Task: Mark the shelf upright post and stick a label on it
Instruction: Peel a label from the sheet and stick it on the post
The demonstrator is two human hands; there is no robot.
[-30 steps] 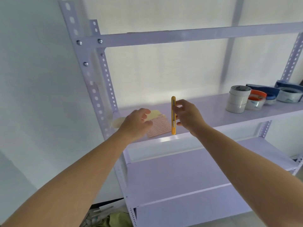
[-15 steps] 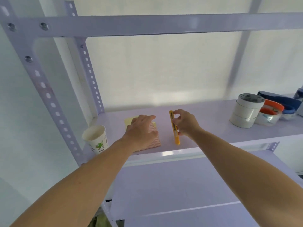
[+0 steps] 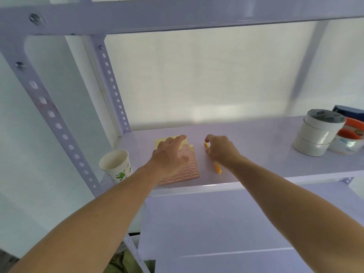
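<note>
A sheet of red-bordered labels (image 3: 189, 170) lies on the white shelf board (image 3: 256, 152), on top of a yellow sheet (image 3: 161, 143). My left hand (image 3: 169, 157) rests flat on the label sheet with the fingers stretched out. Just to the right, a yellow pen (image 3: 217, 168) lies on the board, pointing away from me. My right hand (image 3: 220, 151) covers its middle, and the curled fingers pinch its far end. The perforated front upright post (image 3: 51, 113) rises at the left, apart from both hands.
A paper cup (image 3: 116, 166) stands at the shelf's front left corner beside the post. Stacked white tape rolls (image 3: 315, 133) and an orange tape dispenser (image 3: 350, 134) sit at the right. A rear post (image 3: 112, 83) and a lower shelf (image 3: 216, 223) are visible.
My right hand has lowered the yellow pen from upright to lying on the shelf board. My left hand has stayed on the label sheet. The view has moved closer and lower.
</note>
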